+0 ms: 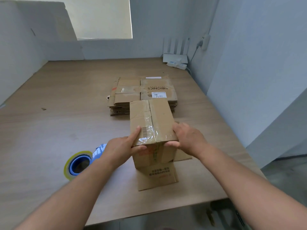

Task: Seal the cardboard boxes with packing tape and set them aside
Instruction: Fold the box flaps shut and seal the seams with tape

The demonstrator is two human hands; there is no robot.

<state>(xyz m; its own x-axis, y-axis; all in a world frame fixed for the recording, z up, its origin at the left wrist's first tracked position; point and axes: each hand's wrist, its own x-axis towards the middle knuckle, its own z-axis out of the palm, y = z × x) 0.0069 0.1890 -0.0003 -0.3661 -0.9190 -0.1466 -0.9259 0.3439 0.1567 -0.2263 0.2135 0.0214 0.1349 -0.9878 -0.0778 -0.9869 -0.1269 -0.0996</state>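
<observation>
Box (152, 123) upright at counter (58, 100) centre, clear tape along top seam, loose flaps splayed near and right. Left grip (123, 146) pinching near-left top edge, thumb on near face. Right grip (189, 138) clasping near-right corner. Tape roll (78, 165) lying left, beside left wrist. Stack of flattened cartons (142, 92) just beyond box.

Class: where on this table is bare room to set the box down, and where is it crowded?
Bare: wooden table left of the flattened cardboard stack, beyond the yellowish tape roll. Crowded: centre, around the held brown cardboard box.
</observation>
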